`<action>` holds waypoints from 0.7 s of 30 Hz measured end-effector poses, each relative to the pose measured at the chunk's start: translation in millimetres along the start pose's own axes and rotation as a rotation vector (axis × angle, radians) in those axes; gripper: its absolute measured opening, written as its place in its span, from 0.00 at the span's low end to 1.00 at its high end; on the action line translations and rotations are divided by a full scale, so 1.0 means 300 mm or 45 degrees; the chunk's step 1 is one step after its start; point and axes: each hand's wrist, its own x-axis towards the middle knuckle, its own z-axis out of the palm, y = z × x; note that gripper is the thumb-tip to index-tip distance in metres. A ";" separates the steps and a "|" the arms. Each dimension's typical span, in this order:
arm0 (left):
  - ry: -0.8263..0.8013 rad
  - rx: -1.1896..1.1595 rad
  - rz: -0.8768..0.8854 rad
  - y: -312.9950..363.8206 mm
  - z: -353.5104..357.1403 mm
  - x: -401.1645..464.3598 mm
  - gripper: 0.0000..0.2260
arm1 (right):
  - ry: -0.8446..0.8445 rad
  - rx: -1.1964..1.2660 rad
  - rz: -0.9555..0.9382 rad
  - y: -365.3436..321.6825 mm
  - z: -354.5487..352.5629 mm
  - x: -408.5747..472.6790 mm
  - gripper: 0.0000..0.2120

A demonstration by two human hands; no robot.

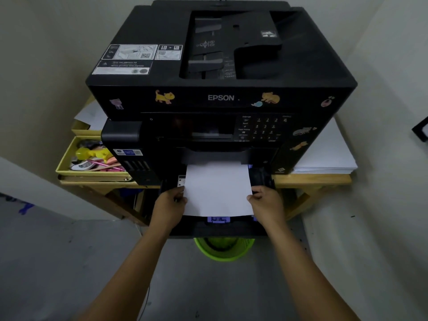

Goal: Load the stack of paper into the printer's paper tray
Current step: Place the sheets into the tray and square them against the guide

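In a corner of pale plaster walls over a grey concrete floor, a wooden table (324, 179) carries a black printer (220, 89) dotted with cat stickers. At the left of the frame, a yellow box (63, 163) beside the printer holds pens and other small items. Lower centre, the person's left hand (170, 201) curls its fingers over the left edge of the stack of paper (217, 188), which lies in the pulled-out paper tray (222, 230) below the printer's front, its far end already under the body. A purple plastic guide (218, 219) shows at the stack's near edge. The right hand (266, 200) pinches the stack's right edge in the same way. Under the tray sits a green mesh bin (224, 250). At the right, a thick ream of white sheets (324, 156) rests on the table. The stack looks smooth, matte and square-cut; the tray is hard dark plastic. The step appears to be seating the sheets: best done by keeping the edges flush, pressing the stack flat, then closing the guides snugly without bowing the sheets.
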 end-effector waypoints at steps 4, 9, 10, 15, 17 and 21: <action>0.032 0.023 0.000 0.018 0.020 0.007 0.19 | 0.029 -0.044 0.002 -0.022 0.017 0.013 0.14; 0.085 0.088 0.044 0.033 0.036 -0.002 0.18 | 0.052 -0.067 -0.016 -0.034 0.028 0.012 0.13; 0.091 0.100 0.053 0.036 0.036 -0.006 0.18 | 0.054 -0.079 -0.027 -0.034 0.026 0.008 0.13; 0.066 0.185 0.089 0.021 0.036 -0.005 0.13 | 0.049 -0.173 -0.138 -0.029 0.022 -0.011 0.12; 0.071 0.255 0.110 0.022 0.042 -0.007 0.13 | 0.079 -0.259 -0.206 -0.031 0.029 -0.016 0.14; 0.088 0.383 0.160 0.041 0.048 -0.010 0.21 | 0.145 -0.509 -0.272 -0.054 0.048 -0.033 0.20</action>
